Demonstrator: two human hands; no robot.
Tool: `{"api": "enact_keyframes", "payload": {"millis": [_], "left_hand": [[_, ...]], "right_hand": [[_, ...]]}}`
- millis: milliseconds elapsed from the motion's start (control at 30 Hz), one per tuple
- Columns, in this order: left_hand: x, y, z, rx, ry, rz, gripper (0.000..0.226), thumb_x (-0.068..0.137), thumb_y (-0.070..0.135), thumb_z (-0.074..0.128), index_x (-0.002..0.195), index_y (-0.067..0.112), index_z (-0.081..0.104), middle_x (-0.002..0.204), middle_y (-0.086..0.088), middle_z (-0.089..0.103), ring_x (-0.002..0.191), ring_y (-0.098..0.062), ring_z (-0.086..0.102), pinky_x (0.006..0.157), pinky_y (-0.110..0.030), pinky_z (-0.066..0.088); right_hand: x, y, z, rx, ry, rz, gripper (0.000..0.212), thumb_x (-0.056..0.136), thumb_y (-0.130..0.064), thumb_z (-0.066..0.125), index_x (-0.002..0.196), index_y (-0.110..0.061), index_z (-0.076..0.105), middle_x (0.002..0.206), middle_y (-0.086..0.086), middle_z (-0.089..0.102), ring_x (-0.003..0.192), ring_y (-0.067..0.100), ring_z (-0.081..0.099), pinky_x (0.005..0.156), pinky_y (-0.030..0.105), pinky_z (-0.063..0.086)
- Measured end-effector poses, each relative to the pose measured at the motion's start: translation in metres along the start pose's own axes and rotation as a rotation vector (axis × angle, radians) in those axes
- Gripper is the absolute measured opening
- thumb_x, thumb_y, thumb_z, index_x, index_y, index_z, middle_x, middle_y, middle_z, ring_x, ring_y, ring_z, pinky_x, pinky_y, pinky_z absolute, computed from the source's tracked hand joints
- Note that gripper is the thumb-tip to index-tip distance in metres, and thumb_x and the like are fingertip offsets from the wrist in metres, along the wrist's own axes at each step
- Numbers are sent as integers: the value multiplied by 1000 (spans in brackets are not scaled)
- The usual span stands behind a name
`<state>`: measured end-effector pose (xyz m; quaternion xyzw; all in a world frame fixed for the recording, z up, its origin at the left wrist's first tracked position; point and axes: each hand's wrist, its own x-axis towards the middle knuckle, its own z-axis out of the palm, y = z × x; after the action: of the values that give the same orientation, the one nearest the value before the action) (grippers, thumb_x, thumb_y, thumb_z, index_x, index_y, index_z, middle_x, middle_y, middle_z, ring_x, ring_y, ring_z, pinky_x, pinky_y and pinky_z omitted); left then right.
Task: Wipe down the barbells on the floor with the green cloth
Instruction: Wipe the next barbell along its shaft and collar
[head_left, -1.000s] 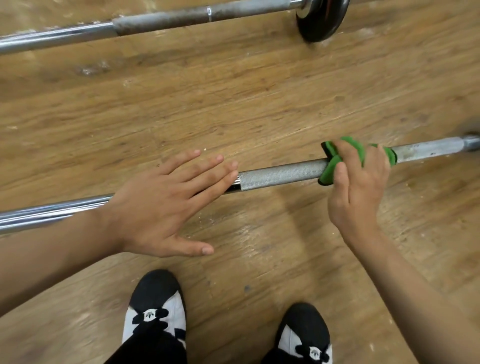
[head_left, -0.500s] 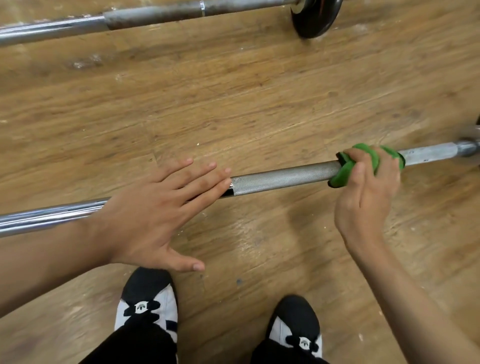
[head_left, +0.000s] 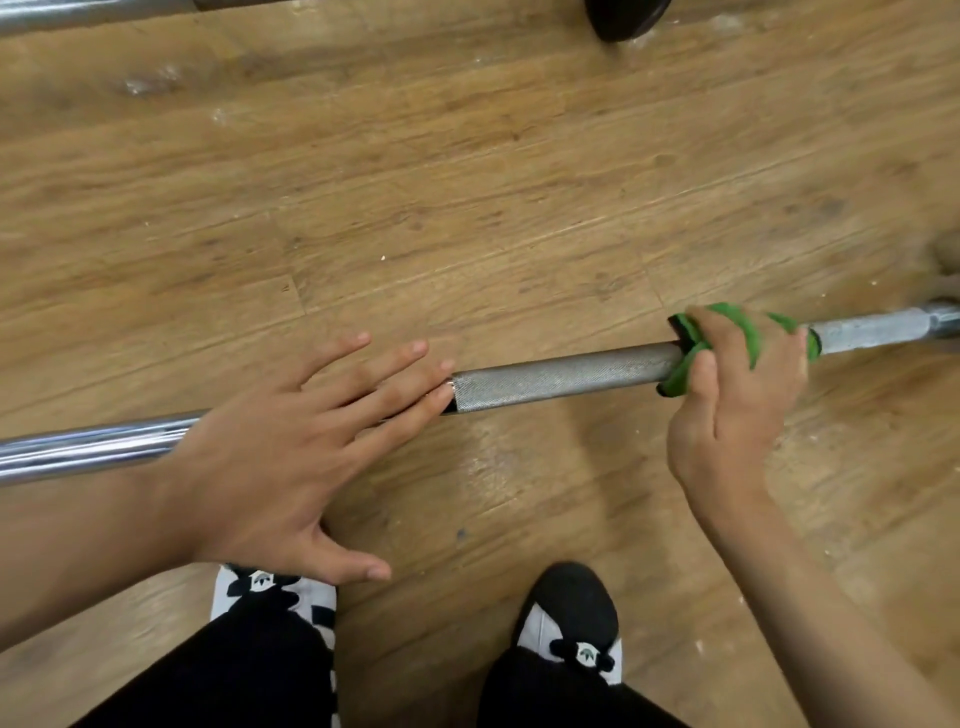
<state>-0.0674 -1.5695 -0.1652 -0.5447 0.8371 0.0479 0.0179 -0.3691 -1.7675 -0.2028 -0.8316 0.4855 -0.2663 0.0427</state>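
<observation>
Holding green cloth (head_left: 681, 370) round barbell (head_left: 561, 379) in right hand (head_left: 727, 410); left hand (head_left: 275, 457) flat atop it

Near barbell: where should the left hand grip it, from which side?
Take the barbell on its rough grey stretch, right of the left hand, coming from above. It lies flat on the floor, so only the top is open; the shiny part looks slicker, and the right hand with the green cloth grips further right.
</observation>
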Motion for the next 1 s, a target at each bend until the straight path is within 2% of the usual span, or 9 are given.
{"api": "enact_keyframes", "payload": {"millis": [133,267,333,500,600,667,733,867,1000], "left_hand": [[-3,11,0,9,-12,-16,121,81,94,38,162,4,30,172,-13,22,159,-32,20,126,-58,15],[-6,21,0,-24,-7,-12,120,82,93,38,163,4,27,172,-13,21,160,-31,19,126,-57,14],[-8,23,-1,-43,-19,-7,121,82,93,38,164,5,26,173,-12,20,160,-30,19,126,-57,16],[-12,30,0,-79,-32,-9,121,82,93,38,163,4,27,173,-13,19,159,-29,22,124,-56,20],[-13,36,1,-106,-21,4,122,82,94,38,162,3,28,172,-15,20,159,-30,21,125,-55,20],[-15,39,0,-112,-17,13,122,82,94,37,162,2,29,172,-16,20,160,-30,20,126,-54,18],[-16,42,-1,-112,-22,25,122,83,94,34,162,1,28,172,-17,19,160,-30,17,127,-52,15],[-21,45,-1,-132,-44,48,119,86,92,29,162,0,27,172,-17,19,161,-30,15,129,-50,11],[-28,49,3,-196,9,58,118,87,90,26,159,-4,32,170,-19,23,160,-31,19,129,-48,14]], "right_hand": [[-2,-53,4,155,103,325,61,109,-45,27,118,-8,74,128,22,59,125,38,49,110,72,31],[-35,-124,9,109,-193,-118,62,108,-51,25,142,-17,63,120,14,64,116,30,54,123,55,23],[-30,-109,5,119,-264,-226,66,109,-51,19,137,-15,66,115,10,65,111,32,60,122,50,24],[-11,-21,-16,-64,-114,47,73,110,-48,10,123,-11,71,105,15,64,105,38,57,122,53,26],[-11,-34,-18,-76,-83,211,79,109,-50,9,112,-8,76,102,20,62,103,40,54,116,58,30],[-25,-74,-12,14,-147,135,78,109,-51,11,105,-10,78,96,16,60,96,37,54,106,53,35],[-47,-113,-9,102,-245,-84,70,109,-51,16,108,-15,77,99,12,61,95,33,53,96,47,35],[-51,-94,-17,83,-395,-451,63,109,-50,21,130,-15,69,120,16,63,106,35,56,102,49,35],[-35,-31,-32,-62,-297,-150,72,111,-49,13,115,-8,73,104,20,59,99,41,54,97,52,34]]}}
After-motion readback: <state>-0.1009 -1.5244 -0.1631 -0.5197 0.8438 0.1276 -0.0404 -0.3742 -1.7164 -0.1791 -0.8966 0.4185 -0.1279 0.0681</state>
